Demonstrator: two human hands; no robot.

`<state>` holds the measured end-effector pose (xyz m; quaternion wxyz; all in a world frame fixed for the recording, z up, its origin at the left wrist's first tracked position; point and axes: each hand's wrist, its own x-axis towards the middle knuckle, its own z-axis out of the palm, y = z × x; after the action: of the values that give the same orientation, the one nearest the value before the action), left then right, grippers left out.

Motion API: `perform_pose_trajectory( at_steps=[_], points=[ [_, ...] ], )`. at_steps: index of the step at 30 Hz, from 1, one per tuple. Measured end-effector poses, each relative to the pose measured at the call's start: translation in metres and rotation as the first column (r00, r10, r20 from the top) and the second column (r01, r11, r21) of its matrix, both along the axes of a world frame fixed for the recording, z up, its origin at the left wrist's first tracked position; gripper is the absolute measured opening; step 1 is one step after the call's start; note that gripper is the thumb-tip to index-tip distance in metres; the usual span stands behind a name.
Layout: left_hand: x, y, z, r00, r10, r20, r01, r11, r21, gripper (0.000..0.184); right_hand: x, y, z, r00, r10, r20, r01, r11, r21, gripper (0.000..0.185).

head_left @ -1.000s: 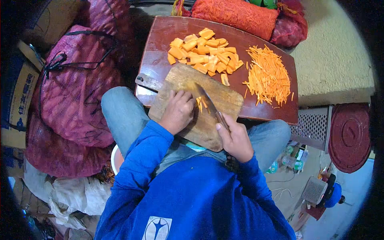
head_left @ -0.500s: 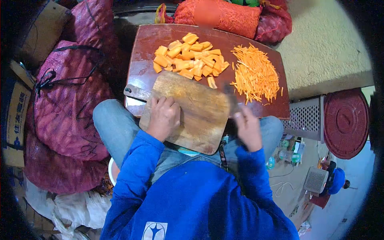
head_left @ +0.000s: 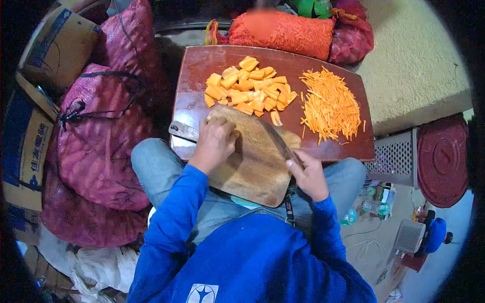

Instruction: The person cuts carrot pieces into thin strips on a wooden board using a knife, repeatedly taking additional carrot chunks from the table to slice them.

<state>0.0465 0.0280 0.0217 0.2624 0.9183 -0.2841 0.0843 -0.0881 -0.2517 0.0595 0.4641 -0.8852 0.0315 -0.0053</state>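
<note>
A wooden cutting board (head_left: 252, 166) rests tilted between my lap and the edge of the red table (head_left: 194, 65). My right hand (head_left: 309, 175) is wrapped round the handle of a knife (head_left: 275, 139), whose blade lies over the board's right part. On the board's upper left is my left hand (head_left: 217, 141), its fingers curled; whether something small is under them is hidden. Orange chunks (head_left: 247, 86) are heaped on the table just beyond the board. To their right lies a pile of thin orange strips (head_left: 331, 106).
Purple mesh sacks (head_left: 101, 146) and cardboard boxes (head_left: 60, 45) stand at the left. An orange-filled bag (head_left: 283, 35) lies behind the table. At the right are a grey crate (head_left: 391, 156), a dark red lid (head_left: 442, 161) and bottles (head_left: 376, 207).
The few strips seen on the board earlier are gone from it. My right hand swung the knife right toward the strip pile, then back over the board. My left hand has moved up the board.
</note>
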Motion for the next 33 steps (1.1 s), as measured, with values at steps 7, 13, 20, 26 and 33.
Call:
perform_pose_trajectory(
  at_steps=[7, 13, 20, 26, 33],
  points=[
    [0.090, -0.009, -0.013, 0.980, -0.041, 0.196, 0.027, 0.997, 0.074, 0.034, -0.001, 0.004, -0.001, 0.999, 0.032, 0.036, -0.033, 0.999, 0.024, 0.029],
    [0.124, -0.021, -0.030, 0.960, -0.024, 0.278, -0.004, 0.995, 0.097, 0.065, -0.005, -0.001, 0.001, 0.998, 0.013, -0.054, -0.009, 0.998, 0.063, 0.031],
    [0.127, -0.033, -0.019, 0.937, -0.052, 0.345, 0.036, 0.998, 0.051, 0.018, -0.004, -0.004, 0.006, 1.000, 0.028, -0.003, -0.028, 0.997, 0.074, 0.032],
    [0.098, -0.003, 0.027, 0.975, -0.216, 0.061, 0.219, 0.974, -0.061, 0.018, -0.002, -0.002, 0.003, 0.997, 0.070, 0.026, -0.070, 0.997, 0.026, 0.031],
    [0.019, 0.010, 0.004, 0.985, -0.153, 0.078, 0.133, 0.968, 0.212, 0.044, 0.000, 0.009, 0.013, 0.988, 0.097, -0.118, -0.095, 0.995, 0.018, 0.021]
  ],
)
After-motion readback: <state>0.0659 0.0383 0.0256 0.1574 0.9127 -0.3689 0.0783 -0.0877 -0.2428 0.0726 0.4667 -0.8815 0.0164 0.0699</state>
